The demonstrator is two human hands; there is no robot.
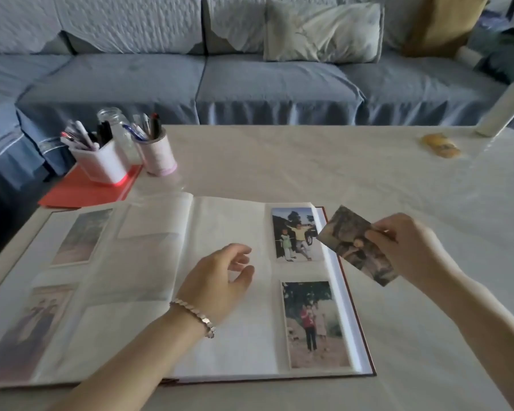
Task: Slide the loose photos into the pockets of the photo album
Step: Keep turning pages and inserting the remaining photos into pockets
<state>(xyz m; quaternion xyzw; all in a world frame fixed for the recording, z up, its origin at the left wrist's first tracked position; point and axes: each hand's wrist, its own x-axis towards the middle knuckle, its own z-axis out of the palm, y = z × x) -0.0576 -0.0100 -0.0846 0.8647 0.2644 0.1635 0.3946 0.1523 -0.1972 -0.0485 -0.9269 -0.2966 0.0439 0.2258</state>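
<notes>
- Head view: my right hand (410,247) pinches one small, dark-toned rectangular paper photo (357,246) at its right end, between thumb and fingers. The print hangs tilted in the air, just beside the album's right edge.
- My left hand (220,280) is over the right page, fingers loosely curled, holding nothing. Whether it touches the page I cannot tell.
- The large open photo album with white pages and a dark red cover (244,345) lies flat on the cream-clothed table (309,161). On the right page, the outer column holds an upper colour print (297,232) and a lower colour print (312,324). The inner column (229,221) looks unfilled.
- Handling, my judgement: the print is light, thin and bendy. Its face likely takes fingermarks and its corners crease easily, so it is best held by the edges, as now.
- The pocket film looks soft and clingy. I expect the left fingers must lift a pocket mouth while the right feeds the print in square, unforced.
</notes>
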